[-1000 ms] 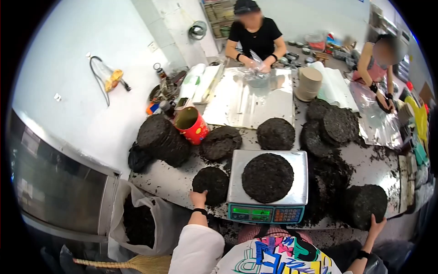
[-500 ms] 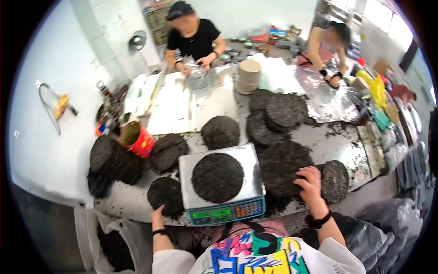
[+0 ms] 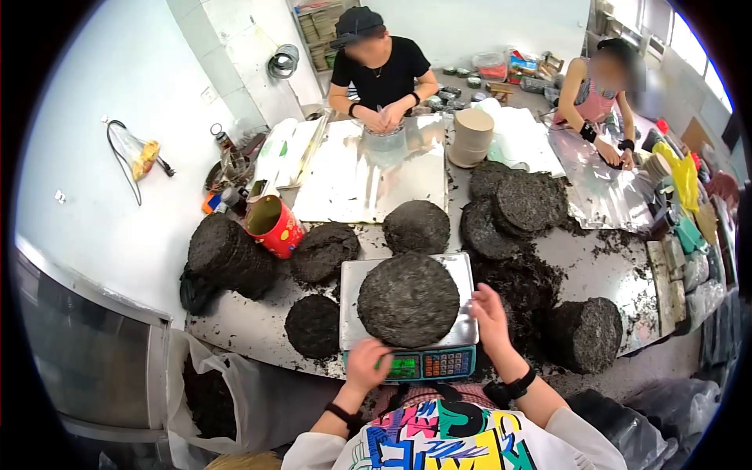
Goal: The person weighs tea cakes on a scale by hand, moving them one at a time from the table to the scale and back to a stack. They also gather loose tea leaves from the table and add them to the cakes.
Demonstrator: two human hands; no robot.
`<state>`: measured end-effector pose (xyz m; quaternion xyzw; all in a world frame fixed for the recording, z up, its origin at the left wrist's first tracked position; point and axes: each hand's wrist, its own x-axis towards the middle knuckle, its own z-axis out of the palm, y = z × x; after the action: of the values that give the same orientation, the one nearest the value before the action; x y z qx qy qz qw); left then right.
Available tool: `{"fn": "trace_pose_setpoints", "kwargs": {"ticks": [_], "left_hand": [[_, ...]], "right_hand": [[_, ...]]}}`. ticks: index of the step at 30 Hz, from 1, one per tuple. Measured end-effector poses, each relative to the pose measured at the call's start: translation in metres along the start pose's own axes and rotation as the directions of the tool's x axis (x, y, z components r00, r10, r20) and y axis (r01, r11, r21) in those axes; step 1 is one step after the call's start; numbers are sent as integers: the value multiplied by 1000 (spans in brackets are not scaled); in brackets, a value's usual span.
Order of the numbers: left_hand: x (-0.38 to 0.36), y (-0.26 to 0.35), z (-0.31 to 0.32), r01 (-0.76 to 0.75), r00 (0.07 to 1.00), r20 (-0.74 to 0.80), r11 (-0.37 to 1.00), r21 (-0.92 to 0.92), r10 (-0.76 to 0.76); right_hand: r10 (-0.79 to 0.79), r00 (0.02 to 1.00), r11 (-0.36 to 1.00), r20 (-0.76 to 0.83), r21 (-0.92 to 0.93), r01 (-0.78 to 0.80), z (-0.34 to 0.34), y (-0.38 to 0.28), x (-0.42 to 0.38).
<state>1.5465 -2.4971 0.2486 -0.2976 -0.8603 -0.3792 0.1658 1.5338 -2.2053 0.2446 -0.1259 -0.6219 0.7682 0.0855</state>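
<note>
A large dark round cake of pressed, fibrous flakes lies on the steel pan of a digital scale with a green lit display. My left hand is over the scale's front left edge, just below the cake, its fingers loosely bent and slightly blurred, with nothing seen in them. Beside the right edge of the pan, my right hand has its fingers stretched up and apart, holding nothing. To the left of the scale is a smaller dark cake. Loose dark flakes are spread to the right.
More cakes form a stack at the back right, a pile at the left and a thick stack at the right. A red can stands behind. Two people work across the table, near a beige cylinder.
The large cake from the right now lies on the scale, over the smaller one's place. My left hand moved right to the scale's front; my right hand moved left beside the pan.
</note>
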Motion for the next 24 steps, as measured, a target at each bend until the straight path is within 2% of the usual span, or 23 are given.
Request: {"fn": "trace_pose_setpoints", "kwargs": {"ticks": [1,2,3,4,5,6,8,10,12,14,15,16,18,19,20,22,24], "left_hand": [[-16,-9,-13,112,985,-143,991,77,-100],[-32,-19,-28,232,939,-288,963,137,-185],[-48,-28,-43,314,910,-331,937,155,-251],[-60,-35,-55,397,871,-378,902,169,-312],[-67,-39,-63,478,817,-428,869,129,-386],[-75,-41,-68,556,753,-475,827,87,-456],[-81,-49,-73,600,700,-496,800,21,-513],[-76,-51,-78,655,638,-475,752,-80,-606],[-63,-62,-78,621,592,-446,732,-278,-671],[-41,-80,-70,524,597,-411,723,-451,-689],[-23,-82,-68,531,610,-327,679,-507,-722],[-3,-85,-64,539,621,-240,629,-560,-746],[32,-91,-38,492,582,16,337,-803,-813],[38,-85,-20,571,635,20,452,-686,-772],[48,-77,1,617,689,34,561,-551,-724],[75,-60,46,612,786,85,750,-251,-612],[75,-35,96,554,829,125,767,-323,-546]], "right_hand": [[-109,993,989,-53,-110,103,-14,13,5],[-120,986,931,-120,-358,69,-28,13,3],[-290,953,761,-87,-624,175,-49,26,3],[-272,959,604,-80,-790,105,-70,38,2],[-234,969,488,-77,-871,49,-83,43,-3],[-151,981,412,-125,-910,-52,-88,49,-8],[-97,985,341,-143,-934,-102,-104,73,-8],[-229,973,374,-30,-925,59,-120,83,-5],[-257,966,300,-4,-951,76,-124,72,-2],[-170,979,146,-115,-985,-90,-114,51,-3],[-211,972,112,-104,-990,-81,-113,47,-4],[-182,981,297,-70,-955,-13,-108,42,-1],[-142,990,629,0,-772,90,-87,29,2],[-25,999,851,-32,-525,4,-62,22,0],[99,995,946,-13,-310,-98,-41,15,-4],[189,982,981,-7,-46,-190,-23,41,-7],[147,979,989,-143,27,-145,-6,37,-11]]}}
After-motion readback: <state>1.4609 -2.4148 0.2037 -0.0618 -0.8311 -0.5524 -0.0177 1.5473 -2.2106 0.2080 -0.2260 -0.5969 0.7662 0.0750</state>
